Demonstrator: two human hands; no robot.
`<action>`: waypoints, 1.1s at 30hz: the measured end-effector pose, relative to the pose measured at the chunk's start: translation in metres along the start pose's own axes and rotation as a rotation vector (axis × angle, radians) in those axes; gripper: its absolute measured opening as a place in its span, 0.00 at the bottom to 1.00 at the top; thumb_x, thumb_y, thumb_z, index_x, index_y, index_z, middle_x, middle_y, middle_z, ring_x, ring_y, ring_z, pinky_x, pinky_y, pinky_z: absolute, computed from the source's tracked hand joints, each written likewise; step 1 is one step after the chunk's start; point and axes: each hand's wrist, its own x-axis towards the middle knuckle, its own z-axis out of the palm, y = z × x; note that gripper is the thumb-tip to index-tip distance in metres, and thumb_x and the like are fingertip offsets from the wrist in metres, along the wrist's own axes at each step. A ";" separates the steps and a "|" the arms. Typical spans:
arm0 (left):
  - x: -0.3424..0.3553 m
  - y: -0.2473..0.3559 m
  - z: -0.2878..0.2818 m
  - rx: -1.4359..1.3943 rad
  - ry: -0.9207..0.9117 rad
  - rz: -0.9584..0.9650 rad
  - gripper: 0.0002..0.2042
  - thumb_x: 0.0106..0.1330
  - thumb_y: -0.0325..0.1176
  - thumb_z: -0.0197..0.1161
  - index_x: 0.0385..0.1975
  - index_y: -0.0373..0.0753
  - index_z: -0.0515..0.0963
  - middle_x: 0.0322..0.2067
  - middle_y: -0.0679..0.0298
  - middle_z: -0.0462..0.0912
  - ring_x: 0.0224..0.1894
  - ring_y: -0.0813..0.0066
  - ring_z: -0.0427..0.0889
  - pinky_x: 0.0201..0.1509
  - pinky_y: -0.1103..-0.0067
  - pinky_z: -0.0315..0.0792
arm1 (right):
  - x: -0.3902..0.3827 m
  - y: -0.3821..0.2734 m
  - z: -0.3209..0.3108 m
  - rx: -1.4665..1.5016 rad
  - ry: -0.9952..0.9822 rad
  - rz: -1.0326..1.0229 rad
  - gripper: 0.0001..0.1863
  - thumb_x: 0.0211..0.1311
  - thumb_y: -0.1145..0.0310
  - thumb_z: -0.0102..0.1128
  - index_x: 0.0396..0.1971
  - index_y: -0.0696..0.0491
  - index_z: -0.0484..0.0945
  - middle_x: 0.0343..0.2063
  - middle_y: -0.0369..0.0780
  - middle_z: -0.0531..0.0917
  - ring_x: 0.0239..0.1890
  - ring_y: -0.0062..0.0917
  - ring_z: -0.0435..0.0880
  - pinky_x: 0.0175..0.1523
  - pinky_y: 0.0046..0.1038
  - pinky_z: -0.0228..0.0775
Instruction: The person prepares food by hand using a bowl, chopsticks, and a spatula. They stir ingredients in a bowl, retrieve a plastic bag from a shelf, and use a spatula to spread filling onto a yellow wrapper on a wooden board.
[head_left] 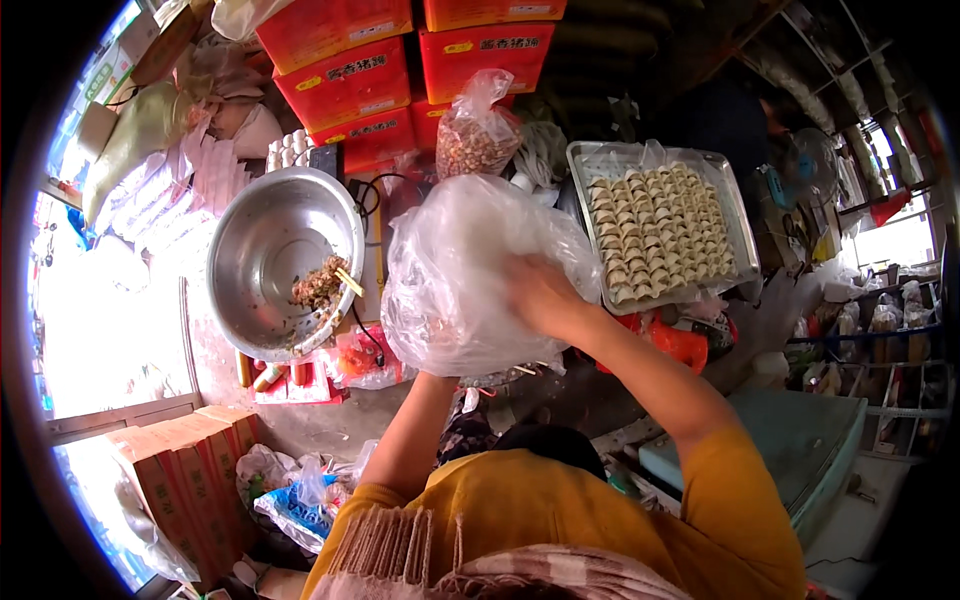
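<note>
A large clear plastic bag (440, 290), cloudy white in its upper part, is bunched up in front of my chest. My right hand (540, 295) reaches to its right side; its fingers are smeared by motion and partly lost in the film. My left forearm comes up under the bag, which hides the left hand. To the right, a metal tray (748, 225) holds rows of crescent-shaped dumplings (660, 230). On the left, a wide steel bowl (240, 240) contains a clump of minced filling (318, 287) with chopsticks (349, 281) stuck in it.
Red boxes (345, 80) are stacked at the back. A knotted clear bag of brown nut-like pieces (478, 140) stands before them. Eggs (288, 150) sit behind the bowl. Cardboard cartons (190, 490) are at lower left, a green-grey chest (770, 440) at lower right.
</note>
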 end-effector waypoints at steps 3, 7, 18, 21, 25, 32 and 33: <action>-0.003 0.001 0.003 0.010 0.006 -0.003 0.28 0.63 0.38 0.56 0.63 0.41 0.57 0.57 0.59 0.66 0.59 0.62 0.66 0.61 0.64 0.64 | 0.015 -0.002 -0.014 0.031 -0.338 0.152 0.26 0.43 0.74 0.59 0.48 0.49 0.74 0.49 0.44 0.76 0.47 0.41 0.77 0.51 0.37 0.70; -0.004 -0.005 0.010 0.019 -0.004 -0.013 0.28 0.64 0.38 0.55 0.63 0.40 0.58 0.57 0.59 0.66 0.58 0.63 0.66 0.61 0.65 0.63 | 0.032 -0.016 -0.038 0.068 -0.553 0.324 0.28 0.41 0.69 0.63 0.49 0.50 0.73 0.50 0.43 0.76 0.48 0.38 0.78 0.53 0.37 0.70; -0.019 0.001 0.005 0.040 -0.003 -0.006 0.27 0.64 0.39 0.55 0.62 0.40 0.58 0.56 0.59 0.67 0.58 0.64 0.66 0.61 0.66 0.63 | 0.009 -0.027 -0.006 0.042 0.004 0.178 0.24 0.45 0.69 0.64 0.47 0.46 0.75 0.41 0.46 0.78 0.43 0.42 0.79 0.47 0.40 0.72; -0.027 0.008 0.006 0.056 -0.005 0.007 0.27 0.64 0.39 0.55 0.62 0.40 0.59 0.56 0.59 0.67 0.58 0.64 0.66 0.61 0.66 0.62 | 0.014 -0.028 -0.011 0.052 -0.227 0.185 0.25 0.45 0.69 0.65 0.48 0.46 0.74 0.43 0.46 0.76 0.43 0.43 0.77 0.48 0.41 0.71; -0.049 0.019 0.005 0.088 0.012 0.036 0.26 0.64 0.39 0.55 0.61 0.40 0.59 0.55 0.59 0.68 0.57 0.64 0.67 0.62 0.67 0.62 | 0.016 -0.052 -0.032 0.046 -0.252 0.127 0.24 0.45 0.68 0.65 0.47 0.46 0.76 0.44 0.46 0.75 0.46 0.44 0.75 0.51 0.41 0.69; -0.115 0.039 0.014 0.187 0.078 0.134 0.26 0.65 0.39 0.54 0.61 0.40 0.59 0.55 0.59 0.68 0.57 0.65 0.67 0.62 0.68 0.62 | 0.009 -0.098 -0.034 0.109 -0.751 0.146 0.24 0.45 0.67 0.64 0.47 0.53 0.73 0.46 0.47 0.75 0.52 0.39 0.73 0.55 0.36 0.68; -0.126 0.042 0.015 0.205 0.088 0.151 0.26 0.65 0.39 0.54 0.61 0.40 0.60 0.55 0.59 0.68 0.57 0.65 0.67 0.62 0.68 0.62 | 0.002 -0.106 -0.033 0.154 -0.384 0.069 0.24 0.44 0.68 0.65 0.46 0.52 0.75 0.44 0.46 0.76 0.48 0.40 0.75 0.51 0.37 0.70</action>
